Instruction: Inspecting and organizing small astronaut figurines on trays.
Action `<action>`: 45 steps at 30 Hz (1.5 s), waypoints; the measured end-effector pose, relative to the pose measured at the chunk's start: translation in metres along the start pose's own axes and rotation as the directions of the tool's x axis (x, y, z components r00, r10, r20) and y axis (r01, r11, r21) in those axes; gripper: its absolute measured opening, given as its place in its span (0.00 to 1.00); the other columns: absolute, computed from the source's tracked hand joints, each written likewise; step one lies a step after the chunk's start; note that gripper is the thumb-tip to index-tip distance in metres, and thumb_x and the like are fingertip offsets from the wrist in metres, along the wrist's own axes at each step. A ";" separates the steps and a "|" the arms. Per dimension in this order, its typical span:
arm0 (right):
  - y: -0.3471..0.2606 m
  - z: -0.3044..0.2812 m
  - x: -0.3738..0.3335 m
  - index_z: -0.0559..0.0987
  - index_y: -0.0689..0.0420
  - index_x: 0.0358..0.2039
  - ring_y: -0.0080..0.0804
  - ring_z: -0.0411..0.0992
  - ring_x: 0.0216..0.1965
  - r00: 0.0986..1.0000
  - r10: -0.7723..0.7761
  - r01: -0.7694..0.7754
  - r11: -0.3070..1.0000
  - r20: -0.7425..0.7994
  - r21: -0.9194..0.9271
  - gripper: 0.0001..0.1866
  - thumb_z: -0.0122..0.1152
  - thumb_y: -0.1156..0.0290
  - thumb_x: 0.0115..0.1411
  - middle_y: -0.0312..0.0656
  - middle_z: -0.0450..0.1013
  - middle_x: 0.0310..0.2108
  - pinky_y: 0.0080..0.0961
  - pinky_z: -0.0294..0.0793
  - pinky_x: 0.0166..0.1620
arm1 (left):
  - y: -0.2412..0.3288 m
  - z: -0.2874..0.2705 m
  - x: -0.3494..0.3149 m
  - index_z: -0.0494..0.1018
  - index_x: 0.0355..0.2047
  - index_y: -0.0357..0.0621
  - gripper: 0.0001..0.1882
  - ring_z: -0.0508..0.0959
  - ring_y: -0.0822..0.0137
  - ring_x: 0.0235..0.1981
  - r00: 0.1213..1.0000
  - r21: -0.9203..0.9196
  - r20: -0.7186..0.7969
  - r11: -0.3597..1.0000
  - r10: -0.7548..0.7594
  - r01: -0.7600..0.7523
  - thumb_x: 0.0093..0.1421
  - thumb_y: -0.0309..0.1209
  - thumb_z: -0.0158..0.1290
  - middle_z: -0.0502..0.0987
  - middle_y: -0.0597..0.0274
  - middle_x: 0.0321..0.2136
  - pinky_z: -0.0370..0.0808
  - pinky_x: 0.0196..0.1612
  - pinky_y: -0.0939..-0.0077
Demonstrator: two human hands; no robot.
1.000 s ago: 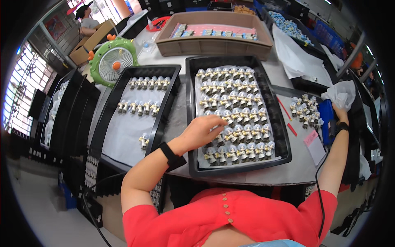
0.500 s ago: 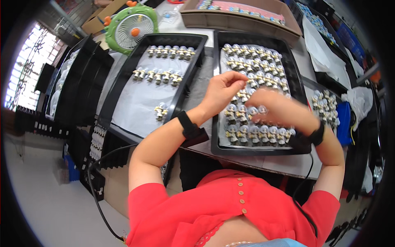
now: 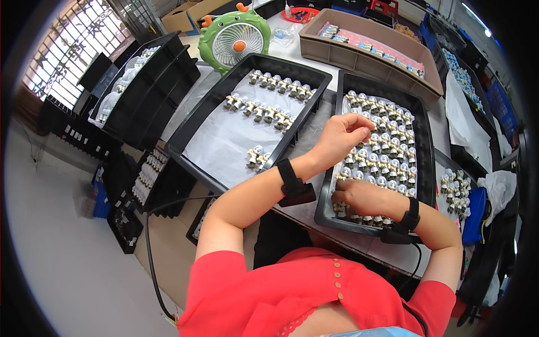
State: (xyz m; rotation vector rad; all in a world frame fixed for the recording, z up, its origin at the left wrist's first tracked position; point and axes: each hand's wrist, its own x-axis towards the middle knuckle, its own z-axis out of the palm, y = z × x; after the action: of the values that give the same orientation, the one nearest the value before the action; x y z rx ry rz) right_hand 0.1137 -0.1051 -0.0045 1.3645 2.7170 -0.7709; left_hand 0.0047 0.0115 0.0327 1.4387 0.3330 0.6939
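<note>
My left hand (image 3: 343, 140) hovers over the middle left of the right black tray (image 3: 431, 168), thumb and fingertips pinched together. Whatever is in that pinch is too small to make out. Lower down, my right hand (image 3: 368, 196) reaches to the tray's near left corner, its fingers bent down among the figurines (image 3: 387, 163). Its fingertips are partly hidden, so I cannot see what they grip. These small figurines have pale, rounded heads and yellow and dark parts, and stand in close rows on a white sheet. A second black tray (image 3: 185, 121) on the left holds fewer figurines (image 3: 283, 84).
A green animal-shaped fan (image 3: 216, 53) stands behind the left tray. A brown bin (image 3: 359, 59) with pink lining lies at the back. Stacked black trays (image 3: 151, 106) rise at the left. More figurines (image 3: 455, 191) and a blue container (image 3: 476, 213) sit at the right. A black cable (image 3: 148, 241) hangs at left.
The view has shifted, so the trays appear farther right and lower. My right hand has moved toward the near left corner of the right tray. My left hand stays pinched above that tray.
</note>
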 end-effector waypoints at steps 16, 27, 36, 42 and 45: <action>0.024 -0.035 -0.021 0.72 0.60 0.34 0.32 0.70 0.30 0.961 0.162 -0.025 0.857 -0.223 0.515 0.17 0.66 0.69 0.44 0.42 0.70 0.29 0.29 0.70 0.34 | -0.014 -0.007 -0.010 0.73 0.43 0.41 0.11 0.75 0.77 0.38 0.972 -0.063 0.069 0.971 -0.224 0.229 0.61 0.31 0.51 0.76 0.66 0.36 0.70 0.44 0.80; 0.042 -0.048 -0.044 0.69 0.60 0.44 0.21 0.69 0.45 0.714 0.461 0.277 0.506 -0.527 0.817 0.16 0.60 0.78 0.55 0.35 0.69 0.42 0.20 0.70 0.48 | -0.017 0.002 -0.017 0.60 0.57 0.46 0.22 0.75 0.72 0.44 0.929 -0.181 0.170 0.916 -0.328 0.357 0.64 0.35 0.49 0.73 0.64 0.44 0.72 0.45 0.77; 0.039 -0.046 -0.042 0.69 0.61 0.51 0.21 0.68 0.46 0.739 0.411 0.328 0.472 -0.533 0.818 0.24 0.64 0.75 0.54 0.37 0.68 0.46 0.21 0.70 0.49 | -0.017 0.005 -0.018 0.54 0.61 0.43 0.29 0.76 0.62 0.46 0.924 -0.329 0.208 0.867 -0.320 0.375 0.62 0.29 0.50 0.72 0.58 0.45 0.75 0.48 0.68; 0.035 -0.042 -0.039 0.64 0.57 0.56 0.33 0.67 0.50 0.629 0.275 0.106 0.896 -0.727 0.430 0.38 0.72 0.70 0.44 0.42 0.66 0.51 0.29 0.70 0.51 | -0.020 0.004 -0.017 0.53 0.62 0.42 0.30 0.75 0.63 0.47 0.943 -0.383 0.184 0.864 -0.276 0.327 0.61 0.27 0.49 0.71 0.58 0.47 0.74 0.49 0.68; 0.038 -0.040 -0.034 0.63 0.56 0.56 0.36 0.68 0.51 0.618 0.296 0.100 0.889 -0.728 0.446 0.39 0.72 0.70 0.44 0.43 0.66 0.52 0.32 0.69 0.53 | -0.021 0.004 -0.016 0.53 0.62 0.41 0.29 0.75 0.64 0.47 0.952 -0.327 0.166 0.897 -0.255 0.297 0.62 0.28 0.49 0.71 0.57 0.48 0.74 0.49 0.68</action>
State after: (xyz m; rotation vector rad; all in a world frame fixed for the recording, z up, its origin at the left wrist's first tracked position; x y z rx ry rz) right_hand 0.1723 -0.0948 0.0218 2.4625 3.1055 -1.0279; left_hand -0.0007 -0.0013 0.0101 1.0604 0.2971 0.4064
